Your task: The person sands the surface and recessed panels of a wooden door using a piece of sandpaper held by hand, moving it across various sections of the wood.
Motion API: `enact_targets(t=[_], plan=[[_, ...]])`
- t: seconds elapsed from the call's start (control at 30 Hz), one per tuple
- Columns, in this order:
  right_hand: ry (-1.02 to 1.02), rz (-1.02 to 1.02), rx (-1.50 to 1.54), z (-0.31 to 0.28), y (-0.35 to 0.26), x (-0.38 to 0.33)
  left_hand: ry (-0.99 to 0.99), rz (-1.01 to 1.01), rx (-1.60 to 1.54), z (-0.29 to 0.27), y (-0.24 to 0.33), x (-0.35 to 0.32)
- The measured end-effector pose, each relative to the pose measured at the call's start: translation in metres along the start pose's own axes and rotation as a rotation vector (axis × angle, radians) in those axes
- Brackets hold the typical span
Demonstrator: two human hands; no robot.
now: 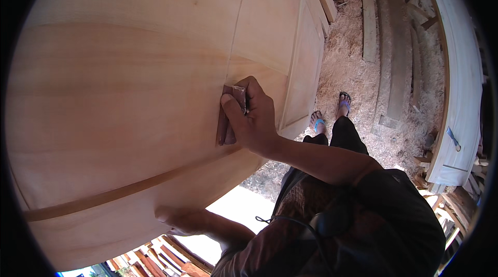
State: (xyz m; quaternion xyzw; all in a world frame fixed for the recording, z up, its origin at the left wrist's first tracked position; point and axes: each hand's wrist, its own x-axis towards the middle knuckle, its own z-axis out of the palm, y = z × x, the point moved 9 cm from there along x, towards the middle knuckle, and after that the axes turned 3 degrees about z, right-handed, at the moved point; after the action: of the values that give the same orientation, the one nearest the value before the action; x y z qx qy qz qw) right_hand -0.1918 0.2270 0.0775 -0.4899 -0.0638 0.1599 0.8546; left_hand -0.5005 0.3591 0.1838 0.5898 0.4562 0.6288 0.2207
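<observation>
My right hand [257, 118] is closed around a piece of brown sandpaper [228, 134], folded or wrapped about what looks like a small block. Its thumb presses along one side, and the sandpaper lies against the broad pale wooden panel [129, 105], next to a thin straight seam. At the panel's lower edge, my left hand [179, 219] is in shadow, with its fingers curled over the edge as if gripping it. A raised wooden strip [140, 186] runs across the panel between the two hands.
Sawdust and shavings cover the ground [342, 53], with my sandalled feet [332, 113] on it. Long boards [391, 43] lie beyond. On the right, another pale panel [459, 95] carries a small blue-bladed tool [453, 138]. Stacked wood offcuts [161, 259] show at the bottom.
</observation>
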Motion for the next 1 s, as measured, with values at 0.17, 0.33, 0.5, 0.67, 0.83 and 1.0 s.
enact_targets(t=[0.17,0.33,0.5,0.67,0.83,1.0], plan=[[0.067,0.138,0.133,-0.029,-0.012,0.085,-0.112,0.16,0.141,0.008,0.007,0.008],[0.086,0.026,0.063,-0.018,0.006,0.046,0.015,-0.024,0.076,0.005,0.006,0.001],[0.137,0.024,-0.06,-0.045,-0.005,0.127,0.068,0.045,-0.019,0.018,0.025,-0.011],[0.072,0.064,0.027,-0.036,-0.003,0.089,0.033,0.011,0.066,0.014,0.017,-0.005],[0.138,-0.079,-0.053,-0.045,-0.012,0.125,0.064,0.058,0.122,0.002,0.023,-0.006],[0.16,0.026,-0.016,-0.059,-0.027,0.144,0.054,0.05,0.172,0.009,0.017,-0.001]])
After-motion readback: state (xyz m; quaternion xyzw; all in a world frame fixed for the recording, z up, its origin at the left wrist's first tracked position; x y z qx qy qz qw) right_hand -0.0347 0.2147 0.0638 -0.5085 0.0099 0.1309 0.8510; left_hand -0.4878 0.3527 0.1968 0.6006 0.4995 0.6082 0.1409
